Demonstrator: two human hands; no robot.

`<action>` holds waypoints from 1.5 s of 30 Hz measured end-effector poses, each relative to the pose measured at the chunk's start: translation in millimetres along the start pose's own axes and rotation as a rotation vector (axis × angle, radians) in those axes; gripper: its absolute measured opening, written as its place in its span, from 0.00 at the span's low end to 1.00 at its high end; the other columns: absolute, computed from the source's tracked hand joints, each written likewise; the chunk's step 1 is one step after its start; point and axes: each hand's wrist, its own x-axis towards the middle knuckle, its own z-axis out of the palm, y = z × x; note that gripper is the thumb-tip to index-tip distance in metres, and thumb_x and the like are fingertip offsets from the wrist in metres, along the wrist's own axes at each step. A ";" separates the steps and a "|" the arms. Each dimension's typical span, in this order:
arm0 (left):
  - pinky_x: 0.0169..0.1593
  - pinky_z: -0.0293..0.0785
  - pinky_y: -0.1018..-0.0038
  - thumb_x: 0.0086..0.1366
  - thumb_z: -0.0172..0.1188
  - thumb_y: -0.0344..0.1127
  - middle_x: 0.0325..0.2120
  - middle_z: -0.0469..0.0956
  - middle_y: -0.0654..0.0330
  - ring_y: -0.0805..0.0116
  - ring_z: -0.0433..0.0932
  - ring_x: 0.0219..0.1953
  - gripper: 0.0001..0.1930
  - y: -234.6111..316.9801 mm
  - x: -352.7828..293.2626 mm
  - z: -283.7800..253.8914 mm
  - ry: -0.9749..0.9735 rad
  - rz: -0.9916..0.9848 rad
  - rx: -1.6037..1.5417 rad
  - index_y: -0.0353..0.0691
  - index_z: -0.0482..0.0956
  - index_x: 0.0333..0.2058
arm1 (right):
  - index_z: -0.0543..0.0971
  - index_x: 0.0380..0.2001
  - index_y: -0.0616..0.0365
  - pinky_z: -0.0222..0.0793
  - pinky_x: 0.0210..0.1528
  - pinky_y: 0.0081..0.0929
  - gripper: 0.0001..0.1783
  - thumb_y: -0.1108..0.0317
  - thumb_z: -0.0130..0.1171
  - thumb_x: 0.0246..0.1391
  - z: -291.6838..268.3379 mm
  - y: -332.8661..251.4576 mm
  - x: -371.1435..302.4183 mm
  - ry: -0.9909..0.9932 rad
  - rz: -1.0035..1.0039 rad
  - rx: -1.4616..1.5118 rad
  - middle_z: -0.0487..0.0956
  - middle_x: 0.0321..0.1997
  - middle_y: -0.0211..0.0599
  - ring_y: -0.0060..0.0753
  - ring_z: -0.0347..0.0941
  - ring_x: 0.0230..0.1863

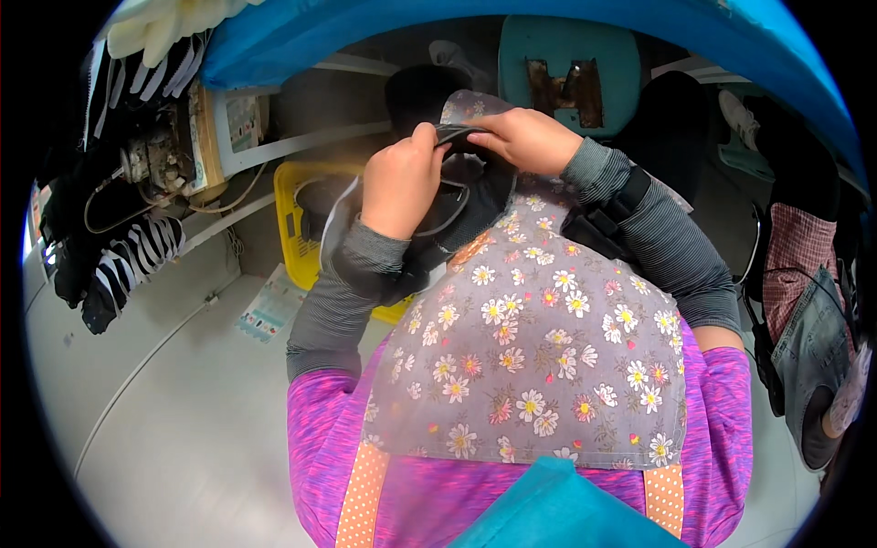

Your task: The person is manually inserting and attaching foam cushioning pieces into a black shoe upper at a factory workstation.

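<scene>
Both hands are raised in front of my apron, close together, pinching the edge of a dark cloth piece [484,217] with pale trim. My left hand [400,183] has its thumb and fingers closed on the edge. A short way to the right, my right hand [532,141] grips the same edge between thumb and fingers. The rest of the cloth hangs below them, and part of it lies hidden behind my left wrist. I wear a grey flowered apron [539,365] and dark grey sleeve covers [671,228].
Beyond my left arm stands a yellow basket [290,224] with dark pieces in it. Rusty metal plates [565,91] lie on a green stool seat [523,46]. Striped cloth pieces [137,256] hang at left by a machine [164,155]. Another person's legs [799,256] are at right.
</scene>
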 end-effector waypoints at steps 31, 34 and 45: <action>0.29 0.73 0.65 0.61 0.66 0.33 0.23 0.79 0.53 0.54 0.79 0.25 0.06 17.5 7.5 -64.3 0.137 0.081 0.077 0.38 0.80 0.29 | 0.84 0.38 0.58 0.77 0.39 0.40 0.11 0.64 0.63 0.55 -40.6 -63.9 11.7 0.246 -0.204 -0.187 0.83 0.29 0.46 0.50 0.81 0.33; 0.30 0.73 0.62 0.61 0.64 0.33 0.23 0.76 0.56 0.54 0.77 0.26 0.07 27.4 8.0 -79.2 0.176 0.159 -0.001 0.40 0.75 0.27 | 0.84 0.32 0.58 0.77 0.34 0.37 0.10 0.62 0.63 0.56 -62.5 -88.9 -2.0 0.208 -0.185 -0.343 0.81 0.24 0.44 0.47 0.80 0.29; 0.30 0.75 0.68 0.51 0.73 0.58 0.21 0.80 0.56 0.59 0.81 0.25 0.26 51.2 -5.4 -78.2 -0.061 0.079 -0.033 0.37 0.81 0.29 | 0.81 0.34 0.61 0.77 0.32 0.38 0.09 0.65 0.60 0.59 -52.0 -60.7 -18.1 0.337 -0.166 -0.227 0.81 0.26 0.48 0.49 0.80 0.29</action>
